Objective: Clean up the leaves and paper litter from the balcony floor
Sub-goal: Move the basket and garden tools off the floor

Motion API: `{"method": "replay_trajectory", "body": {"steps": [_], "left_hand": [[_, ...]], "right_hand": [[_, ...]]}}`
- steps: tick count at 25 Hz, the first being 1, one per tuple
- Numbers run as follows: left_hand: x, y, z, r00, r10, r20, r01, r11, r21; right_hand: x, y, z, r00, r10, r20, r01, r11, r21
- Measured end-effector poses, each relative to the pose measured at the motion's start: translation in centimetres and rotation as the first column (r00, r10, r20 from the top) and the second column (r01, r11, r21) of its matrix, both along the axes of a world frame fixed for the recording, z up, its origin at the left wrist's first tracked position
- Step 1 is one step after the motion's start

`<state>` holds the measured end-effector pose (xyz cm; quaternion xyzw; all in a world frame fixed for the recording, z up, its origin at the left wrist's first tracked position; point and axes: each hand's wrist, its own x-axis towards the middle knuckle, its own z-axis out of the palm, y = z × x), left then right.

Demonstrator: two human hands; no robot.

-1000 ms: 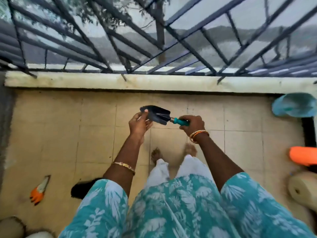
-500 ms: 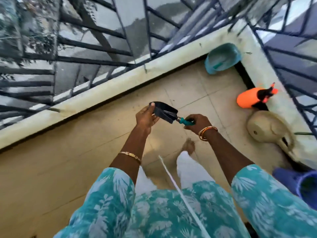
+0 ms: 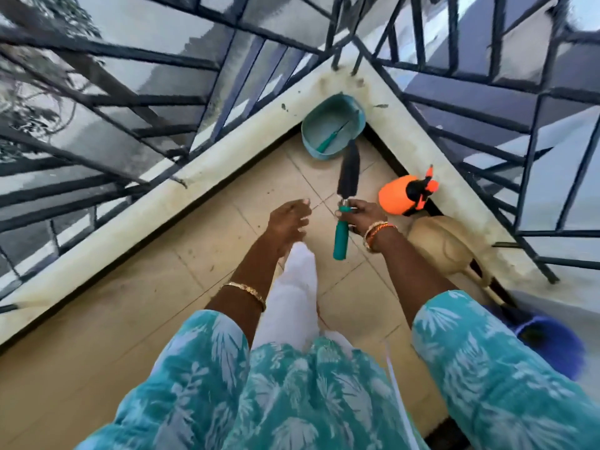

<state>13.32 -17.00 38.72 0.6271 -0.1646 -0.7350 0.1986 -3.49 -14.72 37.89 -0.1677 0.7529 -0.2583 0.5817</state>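
Right hand point(image 3: 360, 213) pinches a trowel point(image 3: 344, 203) (fingertip grip); left hand point(image 3: 287, 219) hangs loosely curled, free.

We see a teal tub point(image 3: 328, 125) lying in the corner of the railing ledge point(image 3: 227, 151). Near it along the ledge sits an orange sprayer point(image 3: 397, 198), then a tan pot point(image 3: 451, 246), then a blue bucket point(image 3: 548, 342) farthest away.

One head-worn wide-angle view, steeply downward from standing height toward the balcony floor point(image 3: 107, 319) corner, railing point(image 3: 136, 102) beyond.
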Motion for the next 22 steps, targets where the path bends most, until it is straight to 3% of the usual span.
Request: {"method": "replay_trajectory", "body": {"steps": [3,6,11,15,20,22], "left_hand": [[-2.9,-2.8,-3.2,0.967,-0.231,0.106,0.228,0.973,0.038],[-6.3,-6.6,-6.3,0.927,-0.364,0.086,0.360,0.931,0.060],[-9.4,-12.5,-14.8,0.969,-0.225,0.103,0.222,0.974,0.038],[-10.1,-17.4,-21.9,0.961,-0.267,0.071,0.258,0.959,0.115],[-11.1,-23.0,-31.7,0.879,-0.294,0.375,0.292,0.954,0.063],[-11.4,-25.1,-34.4,0.881,-0.247,0.402,0.234,0.969,0.082]], "right_hand": [[-2.5,-5.6,-3.0,0.959,-0.270,0.088,0.271,0.963,0.006],[-4.4,-10.7,-7.1,0.910,-0.400,0.107,0.395,0.916,0.069],[-6.7,-16.9,-15.3,0.850,-0.501,0.166,0.482,0.865,0.140],[-8.8,-21.1,-23.0,0.768,-0.603,0.213,0.560,0.795,0.234],[-9.2,-27.6,-31.8,0.757,-0.624,0.193,0.584,0.779,0.228],[-8.8,-30.6,-35.3,0.757,-0.629,0.176,0.598,0.776,0.201]]}}
